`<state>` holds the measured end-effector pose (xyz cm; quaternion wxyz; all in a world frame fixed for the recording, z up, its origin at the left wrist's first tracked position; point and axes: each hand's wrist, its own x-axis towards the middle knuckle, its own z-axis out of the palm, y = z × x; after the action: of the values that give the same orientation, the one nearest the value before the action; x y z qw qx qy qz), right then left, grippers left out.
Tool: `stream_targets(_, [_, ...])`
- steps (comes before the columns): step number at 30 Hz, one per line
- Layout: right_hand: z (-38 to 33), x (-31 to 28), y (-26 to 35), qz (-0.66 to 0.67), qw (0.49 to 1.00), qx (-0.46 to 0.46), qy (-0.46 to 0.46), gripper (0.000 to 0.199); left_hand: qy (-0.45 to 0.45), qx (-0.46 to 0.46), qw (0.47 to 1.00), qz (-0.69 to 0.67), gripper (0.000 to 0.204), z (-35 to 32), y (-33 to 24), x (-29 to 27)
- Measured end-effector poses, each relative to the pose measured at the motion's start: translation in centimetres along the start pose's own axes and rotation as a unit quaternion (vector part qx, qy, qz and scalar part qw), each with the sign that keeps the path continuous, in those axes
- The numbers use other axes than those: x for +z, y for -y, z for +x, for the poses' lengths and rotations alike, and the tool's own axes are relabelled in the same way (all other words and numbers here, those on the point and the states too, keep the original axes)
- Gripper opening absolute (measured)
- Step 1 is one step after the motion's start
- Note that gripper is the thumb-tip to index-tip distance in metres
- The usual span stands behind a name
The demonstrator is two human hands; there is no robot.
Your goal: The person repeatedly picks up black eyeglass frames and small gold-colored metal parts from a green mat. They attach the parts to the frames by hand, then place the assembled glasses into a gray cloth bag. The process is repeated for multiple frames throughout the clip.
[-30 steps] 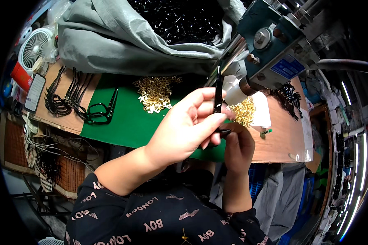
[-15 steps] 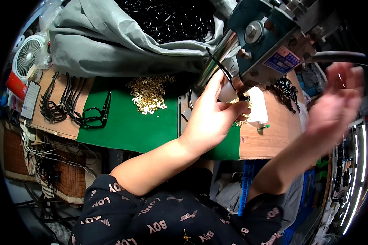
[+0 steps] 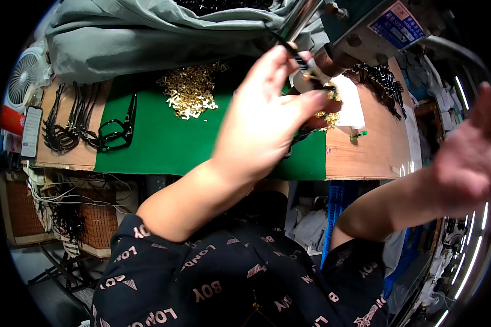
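Far left on wooden table [image 3: 360, 158]: black plastic eyeglass frames [image 3: 79, 122] in a row. Centre: heap of small brass metal fittings [image 3: 190, 95] on green felt mat [image 3: 163, 144]. Left hand [image 3: 267, 117] pinching thin black plastic piece [image 3: 295, 54] against blue-grey press machine [image 3: 360, 27]. Far right: right hand [image 3: 466, 155] raised, spread wide, holding nothing.

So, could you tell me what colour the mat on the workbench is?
Green: the mat, clearest in the head view.

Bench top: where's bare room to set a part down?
Free: green mat between the black frame and the left hand, below the brass pile; also bare wood at the bench's right end. Crowded: the far left with black frames, and under the machine.
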<state>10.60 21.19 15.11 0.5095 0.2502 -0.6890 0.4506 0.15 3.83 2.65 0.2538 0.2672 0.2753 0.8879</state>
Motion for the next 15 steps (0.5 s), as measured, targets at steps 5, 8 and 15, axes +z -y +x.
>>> stream_targets(5, [-15.6,-0.7,-7.7,-0.358,0.813,0.436,0.148,0.019,-0.139,-0.059,0.988,-0.035,0.054,-6.2,-5.6,-5.9])
stream_targets(8, [-21.8,-1.1,-9.9,-0.438,0.836,0.218,0.249,0.026,-0.175,-0.062,0.979,-0.083,0.042,-8.3,-6.2,-11.2])
stream_targets(15, [-20.2,-0.5,-11.2,-0.452,0.783,0.156,0.398,0.024,-0.333,-0.065,0.933,0.12,0.041,-9.1,-5.9,-16.0])
